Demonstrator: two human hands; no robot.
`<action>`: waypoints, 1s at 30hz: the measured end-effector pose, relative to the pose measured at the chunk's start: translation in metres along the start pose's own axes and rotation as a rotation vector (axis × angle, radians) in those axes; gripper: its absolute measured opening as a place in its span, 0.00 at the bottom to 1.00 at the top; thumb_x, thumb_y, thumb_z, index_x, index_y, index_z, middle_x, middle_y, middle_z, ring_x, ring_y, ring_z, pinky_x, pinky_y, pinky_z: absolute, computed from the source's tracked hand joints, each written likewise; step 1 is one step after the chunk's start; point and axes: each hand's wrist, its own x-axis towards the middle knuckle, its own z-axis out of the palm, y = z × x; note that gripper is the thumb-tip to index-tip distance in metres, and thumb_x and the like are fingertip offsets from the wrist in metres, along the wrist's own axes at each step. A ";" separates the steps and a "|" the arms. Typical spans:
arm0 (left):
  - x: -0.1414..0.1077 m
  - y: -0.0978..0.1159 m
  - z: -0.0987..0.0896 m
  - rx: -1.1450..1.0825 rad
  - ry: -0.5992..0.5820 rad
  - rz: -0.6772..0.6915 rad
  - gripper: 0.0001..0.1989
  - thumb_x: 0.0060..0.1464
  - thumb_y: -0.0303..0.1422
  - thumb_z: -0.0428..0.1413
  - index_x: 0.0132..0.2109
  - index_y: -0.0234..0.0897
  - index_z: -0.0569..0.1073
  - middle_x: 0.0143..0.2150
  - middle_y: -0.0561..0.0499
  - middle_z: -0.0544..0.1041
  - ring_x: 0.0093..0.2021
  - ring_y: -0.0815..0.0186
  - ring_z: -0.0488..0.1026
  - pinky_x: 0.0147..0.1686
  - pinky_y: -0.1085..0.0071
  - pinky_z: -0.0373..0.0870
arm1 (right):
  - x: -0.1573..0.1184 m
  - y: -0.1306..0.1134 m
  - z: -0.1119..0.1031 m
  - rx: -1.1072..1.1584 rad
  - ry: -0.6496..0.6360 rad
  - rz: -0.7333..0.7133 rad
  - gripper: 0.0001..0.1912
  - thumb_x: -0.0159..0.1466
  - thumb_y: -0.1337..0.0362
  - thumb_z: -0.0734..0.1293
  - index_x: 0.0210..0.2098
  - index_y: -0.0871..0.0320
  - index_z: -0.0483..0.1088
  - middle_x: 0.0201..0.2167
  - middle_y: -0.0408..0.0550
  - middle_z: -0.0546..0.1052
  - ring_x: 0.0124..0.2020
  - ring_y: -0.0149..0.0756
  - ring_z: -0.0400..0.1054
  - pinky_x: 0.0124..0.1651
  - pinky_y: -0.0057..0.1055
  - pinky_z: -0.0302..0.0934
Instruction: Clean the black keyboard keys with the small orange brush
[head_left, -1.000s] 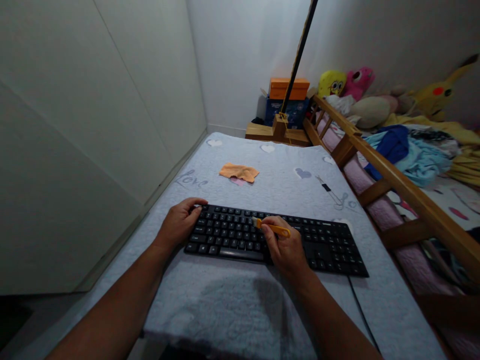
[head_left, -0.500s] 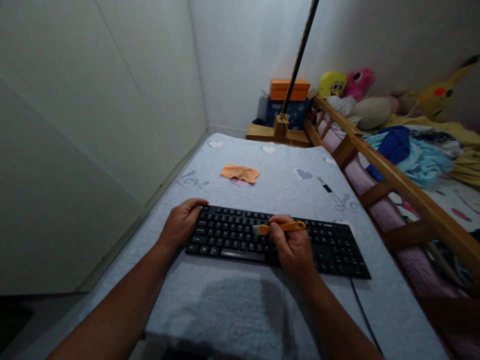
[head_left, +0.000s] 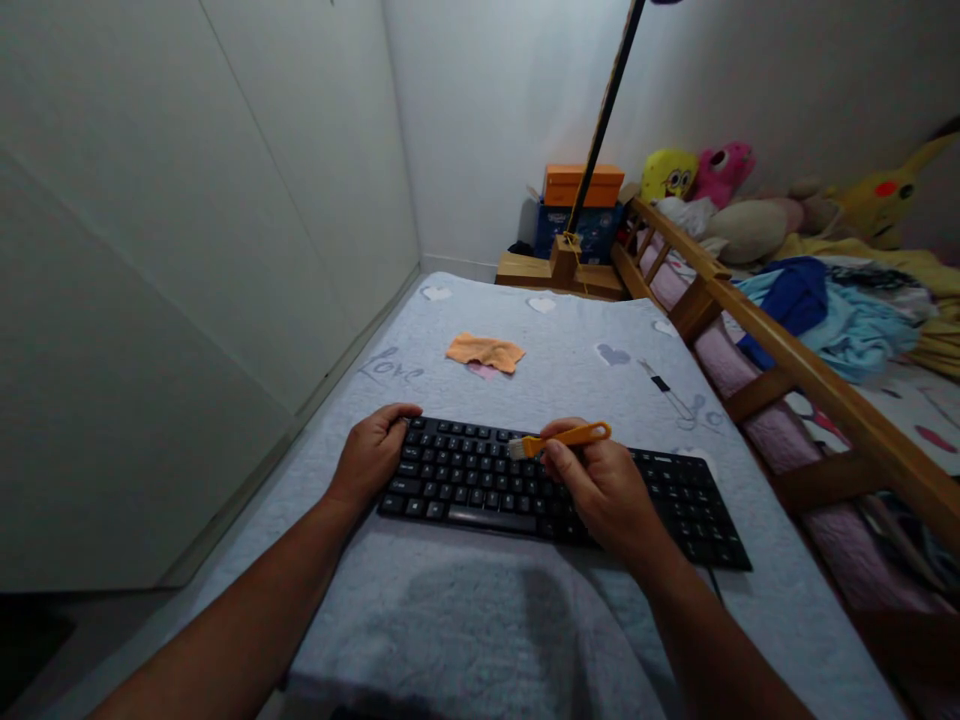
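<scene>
A black computer keyboard [head_left: 480,480] lies across the cloth-covered table, slightly slanted. At its left end my left hand [head_left: 372,455] grips the edge, thumb along the upper corner and the other fingers hidden at the side. My right hand [head_left: 600,480] is over the right-middle keys, pinching a small orange-yellow brush [head_left: 570,437] by its handle. The brush's pale bristles point left and sit at the upper rows of keys; whether they touch the keys I cannot tell. The right hand and forearm cover part of the keyboard.
Beyond the keyboard lies a crumpled orange cloth [head_left: 486,352]. A thin tool with a black grip [head_left: 660,383] rests at the right. The tablecloth [head_left: 450,600] reaches a wooden bed rail [head_left: 810,330]; a pale panel [head_left: 187,300] rises on the left. Boxes [head_left: 583,186] and a pole stand behind.
My right hand has moved the brush slightly up the keyboard, toward the upper key rows. My left hand keeps its hold on the left end. The whole view has shifted a little.
</scene>
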 end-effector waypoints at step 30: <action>0.023 0.017 0.016 -0.324 0.103 -0.105 0.12 0.46 0.36 0.55 0.38 0.38 0.78 0.40 0.49 0.81 0.40 0.59 0.74 0.43 0.65 0.70 | -0.001 0.019 0.040 -0.213 0.083 -0.316 0.08 0.72 0.68 0.60 0.39 0.55 0.71 0.33 0.48 0.79 0.34 0.36 0.75 0.40 0.30 0.68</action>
